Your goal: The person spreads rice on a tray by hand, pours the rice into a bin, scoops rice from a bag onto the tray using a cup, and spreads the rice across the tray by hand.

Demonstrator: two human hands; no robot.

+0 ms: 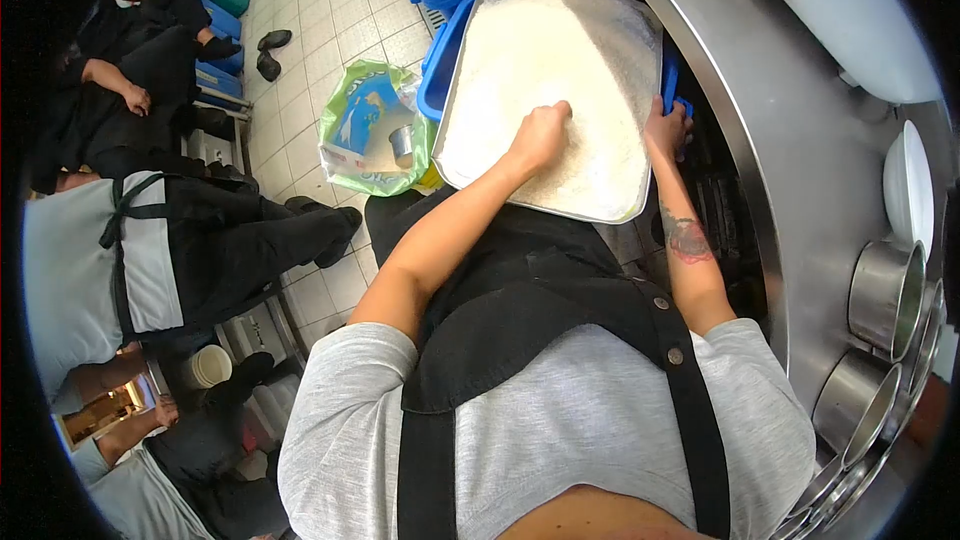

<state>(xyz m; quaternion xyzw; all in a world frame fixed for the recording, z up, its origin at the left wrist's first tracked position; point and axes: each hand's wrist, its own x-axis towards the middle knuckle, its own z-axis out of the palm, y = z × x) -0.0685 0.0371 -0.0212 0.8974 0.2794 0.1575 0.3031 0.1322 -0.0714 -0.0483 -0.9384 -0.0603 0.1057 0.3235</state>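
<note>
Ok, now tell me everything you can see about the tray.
The tray is broad and rectangular, with rounded corners and a thin greyish rim; metal or plastic, I can't tell. Pale powder covers much of its inside. It lies over a blue tub beside the counter. The left hand is at the powder; the right hand is by the tray's right edge.
</note>
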